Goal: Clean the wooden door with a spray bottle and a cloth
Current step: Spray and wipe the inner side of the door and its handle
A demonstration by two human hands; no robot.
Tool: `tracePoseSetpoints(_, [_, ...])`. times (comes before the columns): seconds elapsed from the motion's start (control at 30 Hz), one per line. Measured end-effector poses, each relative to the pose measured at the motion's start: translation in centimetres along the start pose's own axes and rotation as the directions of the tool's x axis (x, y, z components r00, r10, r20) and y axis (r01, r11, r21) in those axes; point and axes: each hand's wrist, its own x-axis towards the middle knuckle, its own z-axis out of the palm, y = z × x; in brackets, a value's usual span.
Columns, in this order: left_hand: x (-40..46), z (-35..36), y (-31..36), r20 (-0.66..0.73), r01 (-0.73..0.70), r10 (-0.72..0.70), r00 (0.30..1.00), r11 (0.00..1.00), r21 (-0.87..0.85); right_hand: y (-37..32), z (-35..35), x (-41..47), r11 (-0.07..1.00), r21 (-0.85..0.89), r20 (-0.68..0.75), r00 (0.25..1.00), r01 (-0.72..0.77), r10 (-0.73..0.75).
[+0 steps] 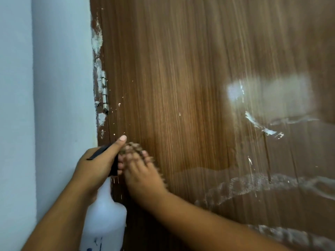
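I have the spray bottle in my left hand, fingers curled round its black trigger head and neck, forefinger stretched straight up along the top. I carry it this way so the nozzle faces the wooden door and I can wet a patch without putting anything down; the white body hangs below my fist, just beside the door's hinge edge.

My right hand presses the cloth flat against the door, fingers spread over it and slightly bent, the nubbly brown fabric showing above and beside my fingertips. It sits low on the panel near the hinge edge, touching my left fingers (the two hands are crowded together here, so I cannot tell exactly how much of the cloth is tucked under my palm). A flat, spread hold puts pressure on a wide area, which suits rubbing off the small pale specks scattered near the hinge.

Toward the door's right side, pale arcs and streaks show on the surface, and the paint smears along the frame look stubborn. I judge the wiping is mid-way, with this hinge-side strip now in hand.
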Motion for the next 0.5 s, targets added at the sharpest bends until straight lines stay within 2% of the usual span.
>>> tracePoseSetpoints(0.1, [-0.5, 3.4, -0.6, 0.038, -0.061, 0.060, 0.997, 0.998, 0.010, 6.5, -6.4, -3.8, 0.922, -0.347, -0.255, 0.963, -0.174, 0.086])
tracePoseSetpoints(0.17, [-0.8, 6.2, -1.0, 0.086, -0.073, 0.076, 0.993, 0.997, -0.033, 11.1, -10.9, -7.0, 0.851, -0.431, -0.375, 0.918, -0.300, 0.133])
tracePoseSetpoints(0.23, [-1.4, 8.8, -1.1, 0.151, -0.059, 0.074, 0.986, 0.993, -0.104, 15.7, -15.4, -10.6, 0.786, -0.415, -0.522, 0.827, -0.459, 0.208])
tracePoseSetpoints(0.3, [-2.0, 11.5, -1.1, 0.190, -0.041, 0.070, 0.979, 0.987, -0.153, 19.0, -19.3, -14.1, 0.724, -0.342, -0.611, 0.727, -0.598, 0.312])
tracePoseSetpoints(0.37, [-2.8, 13.9, -1.1, 0.195, -0.042, 0.076, 0.978, 0.985, -0.170, 20.9, -21.1, -16.4, 0.693, -0.251, -0.691, 0.626, -0.676, 0.361])
tracePoseSetpoints(0.47, [-3.8, 16.7, -1.1, 0.259, -0.021, 0.071, 0.963, 0.981, -0.191, 20.7, -20.8, -15.1, 0.642, -0.137, -0.783, 0.479, -0.754, 0.396])
tracePoseSetpoints(0.5, [-4.2, 17.6, -1.1, 0.279, -0.007, 0.061, 0.958, 0.981, -0.192, 20.3, -19.8, -14.1, 0.619, -0.121, -0.775, 0.463, -0.776, 0.429])
